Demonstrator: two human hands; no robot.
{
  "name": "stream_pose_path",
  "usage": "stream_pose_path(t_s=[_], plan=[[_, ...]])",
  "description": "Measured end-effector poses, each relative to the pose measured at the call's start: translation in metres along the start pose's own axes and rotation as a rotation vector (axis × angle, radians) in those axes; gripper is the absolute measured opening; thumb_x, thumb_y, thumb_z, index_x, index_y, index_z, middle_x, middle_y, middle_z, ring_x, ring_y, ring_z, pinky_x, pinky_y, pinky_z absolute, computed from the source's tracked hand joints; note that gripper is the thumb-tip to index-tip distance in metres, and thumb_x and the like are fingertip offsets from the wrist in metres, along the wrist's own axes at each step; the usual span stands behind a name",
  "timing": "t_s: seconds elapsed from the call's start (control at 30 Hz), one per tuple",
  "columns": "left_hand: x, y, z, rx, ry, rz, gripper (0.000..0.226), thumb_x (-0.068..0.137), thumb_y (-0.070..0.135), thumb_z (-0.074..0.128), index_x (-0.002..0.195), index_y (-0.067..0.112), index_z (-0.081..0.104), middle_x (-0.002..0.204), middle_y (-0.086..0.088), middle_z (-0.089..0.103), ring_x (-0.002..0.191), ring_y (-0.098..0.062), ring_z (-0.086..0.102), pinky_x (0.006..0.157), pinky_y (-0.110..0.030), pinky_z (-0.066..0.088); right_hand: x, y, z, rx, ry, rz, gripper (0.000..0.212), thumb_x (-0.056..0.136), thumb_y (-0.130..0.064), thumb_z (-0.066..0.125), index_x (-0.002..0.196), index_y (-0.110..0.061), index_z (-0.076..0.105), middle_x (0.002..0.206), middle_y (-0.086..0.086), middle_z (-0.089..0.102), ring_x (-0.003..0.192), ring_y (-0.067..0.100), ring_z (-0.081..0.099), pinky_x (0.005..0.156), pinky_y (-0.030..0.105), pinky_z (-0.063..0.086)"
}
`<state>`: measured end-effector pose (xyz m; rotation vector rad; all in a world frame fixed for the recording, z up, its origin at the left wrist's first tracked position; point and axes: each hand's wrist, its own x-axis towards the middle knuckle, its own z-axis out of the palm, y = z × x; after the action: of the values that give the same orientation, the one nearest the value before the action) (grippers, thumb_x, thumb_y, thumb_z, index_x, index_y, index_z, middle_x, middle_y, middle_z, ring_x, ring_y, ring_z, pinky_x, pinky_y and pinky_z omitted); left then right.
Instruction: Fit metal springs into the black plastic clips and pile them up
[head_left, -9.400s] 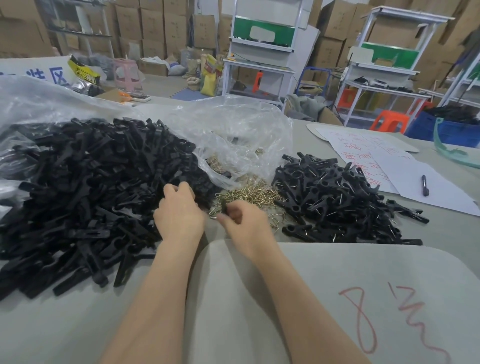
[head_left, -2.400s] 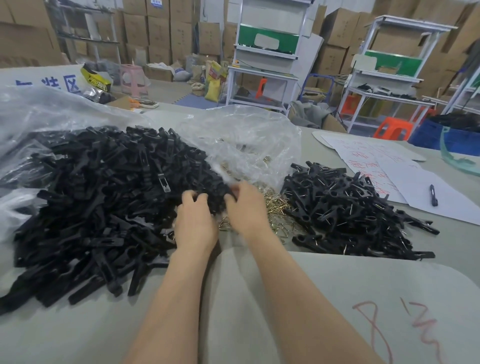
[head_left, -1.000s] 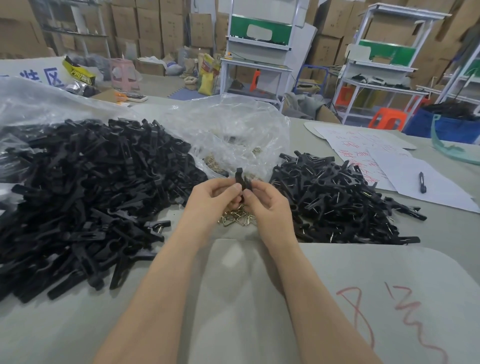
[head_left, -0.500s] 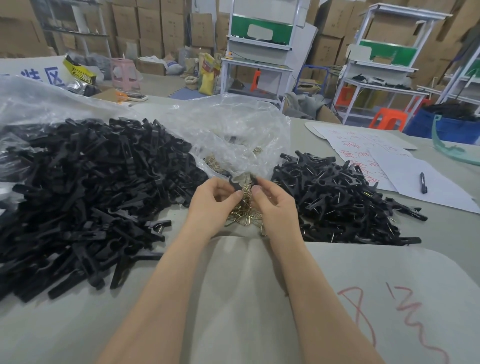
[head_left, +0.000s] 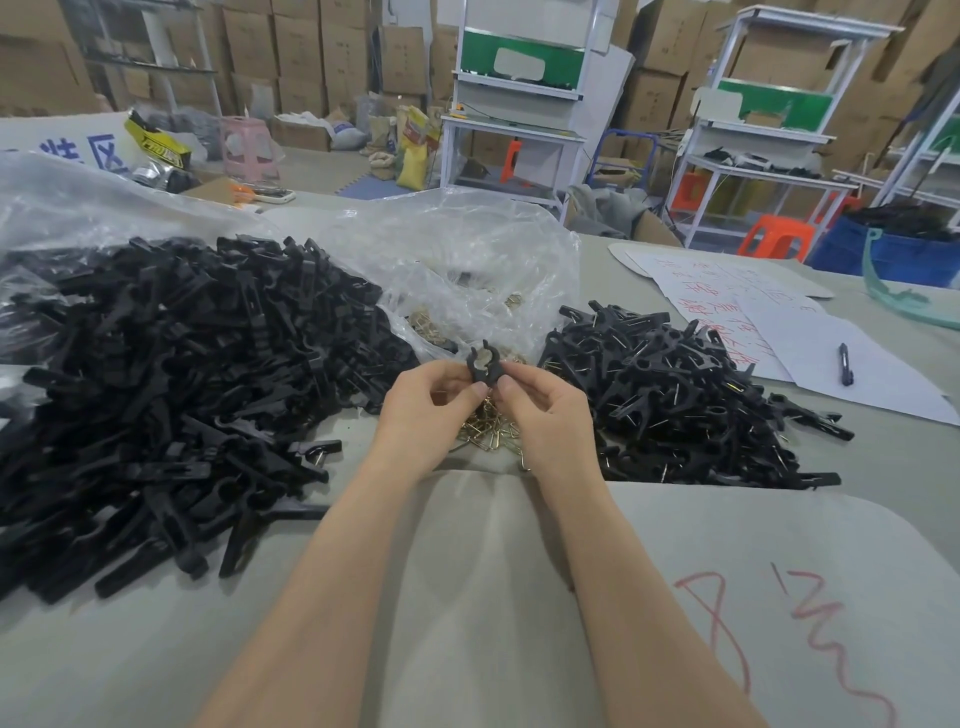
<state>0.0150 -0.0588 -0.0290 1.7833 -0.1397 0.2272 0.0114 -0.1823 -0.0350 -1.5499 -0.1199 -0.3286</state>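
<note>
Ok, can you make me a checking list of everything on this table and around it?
Surface: grey table, red scribbles near right.
Job's things: big pile of black clips left; smaller pile with springs fitted right; brass springs under the hands; clear bag.
Clutter: papers, pen.
Grips: left hand and right hand pinch one clip.
Cables: nothing seen.
Surroundings: cardboard boxes, white shelves, orange stool.

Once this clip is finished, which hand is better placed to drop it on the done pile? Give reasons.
The right hand: the finished pile, its clips showing metal springs, lies beside it; the left hand would have to cross over.
</note>
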Motion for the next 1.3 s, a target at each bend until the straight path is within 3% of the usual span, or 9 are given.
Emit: stream_pose_path(t_s=[0.37, 0.53, 0.7, 0.87, 0.97, 1.03, 1.1, 1.17, 1.3], plan=[[-0.002, 0.001, -0.002, -0.148, -0.045, -0.009, 0.017, 0.085, 0.012, 0.069, 0.086, 0.029, 0.067, 0.076, 0.006, 0.070, 0.076, -0.008, 0.064, 0.085, -0.031, 0.051, -0.002, -0.004, 0.000, -0.033, -0.009, 0.031, 0.028, 0.093, -0.003, 0.057, 0.089, -0.029, 0.068, 0.088, -0.011, 0.071, 0.087, 0.004, 0.067, 0.087, 0.022, 0.053], [-0.003, 0.002, -0.001, -0.351, -0.094, -0.078, 0.019, 0.085, 0.012, 0.069, 0.099, 0.022, 0.064, 0.075, 0.005, 0.072, 0.077, -0.009, 0.067, 0.079, -0.025, 0.055, -0.003, -0.008, -0.001, 0.076, -0.002, 0.112, 0.024, 0.094, -0.005, 0.053, 0.089, -0.021, 0.070, 0.071, -0.004, 0.064, 0.072, 0.011, 0.058, 0.071, 0.026, 0.052], [-0.004, 0.006, -0.002, -0.443, -0.122, -0.105, 0.008, 0.088, 0.015, 0.065, 0.094, 0.022, 0.065, 0.062, 0.004, 0.068, 0.060, -0.003, 0.063, 0.061, -0.015, 0.053, -0.001, -0.008, -0.001, 0.151, -0.037, 0.177, 0.023, 0.095, -0.007, 0.050, 0.084, -0.005, 0.070, 0.078, 0.016, 0.058, 0.078, 0.029, 0.052, 0.081, 0.051, 0.047], [-0.002, 0.003, -0.005, -0.254, -0.094, -0.065, 0.006, 0.087, 0.028, 0.067, 0.088, 0.022, 0.069, 0.072, -0.001, 0.059, 0.066, -0.006, 0.057, 0.063, -0.019, 0.050, 0.002, -0.004, -0.002, 0.231, -0.137, 0.196, 0.033, 0.097, -0.004, 0.042, 0.067, -0.010, 0.056, 0.056, 0.000, 0.040, 0.055, 0.012, 0.033, 0.055, 0.023, 0.030], [-0.001, 0.003, -0.005, -0.329, -0.053, -0.110, 0.011, 0.085, 0.029, 0.068, 0.087, 0.019, 0.068, 0.071, 0.001, 0.062, 0.068, -0.008, 0.059, 0.068, -0.022, 0.052, 0.003, -0.003, -0.002, 0.281, -0.078, 0.247, 0.029, 0.098, -0.008, 0.044, 0.075, -0.010, 0.061, 0.054, -0.002, 0.051, 0.052, 0.010, 0.043, 0.050, 0.019, 0.039], [0.002, 0.004, -0.006, -0.535, 0.022, -0.177, 0.012, 0.086, 0.024, 0.067, 0.089, 0.012, 0.065, 0.070, 0.002, 0.067, 0.069, -0.007, 0.065, 0.068, -0.019, 0.054, 0.003, 0.000, -0.004, 0.033, 0.029, 0.181, 0.018, 0.097, -0.018, 0.053, 0.083, -0.017, 0.063, 0.062, -0.006, 0.062, 0.056, 0.005, 0.054, 0.058, 0.020, 0.046], [0.005, 0.005, -0.012, -0.811, 0.093, -0.265, 0.011, 0.088, 0.016, 0.064, 0.090, 0.005, 0.063, 0.078, -0.003, 0.071, 0.075, -0.007, 0.069, 0.067, -0.015, 0.053, 0.001, 0.004, -0.007, -0.479, 0.047, 0.071, 0.007, 0.091, -0.028, 0.062, 0.091, -0.021, 0.063, 0.082, -0.008, 0.065, 0.077, 0.004, 0.061, 0.075, 0.023, 0.046], [0.008, 0.004, -0.017, -1.034, 0.145, -0.365, 0.011, 0.088, 0.011, 0.063, 0.093, 0.001, 0.064, 0.089, -0.008, 0.072, 0.083, -0.010, 0.071, 0.066, -0.013, 0.053, -0.001, 0.009, -0.004, -0.926, -0.096, 0.099, 0.031, 0.087, -0.039, 0.066, 0.111, -0.020, 0.062, 0.108, -0.002, 0.059, 0.104, 0.014, 0.055, 0.091, 0.030, 0.043], [0.007, 0.007, -0.019, -1.199, 0.205, -0.472, 0.016, 0.088, 0.014, 0.065, 0.096, 0.000, 0.066, 0.090, -0.009, 0.068, 0.082, -0.011, 0.066, 0.062, -0.014, 0.055, -0.004, 0.013, 0.005, -1.080, -0.160, 0.119, 0.047, 0.088, -0.042, 0.063, 0.127, -0.018, 0.052, 0.124, 0.004, 0.051, 0.119, 0.023, 0.044, 0.099, 0.035, 0.035]])
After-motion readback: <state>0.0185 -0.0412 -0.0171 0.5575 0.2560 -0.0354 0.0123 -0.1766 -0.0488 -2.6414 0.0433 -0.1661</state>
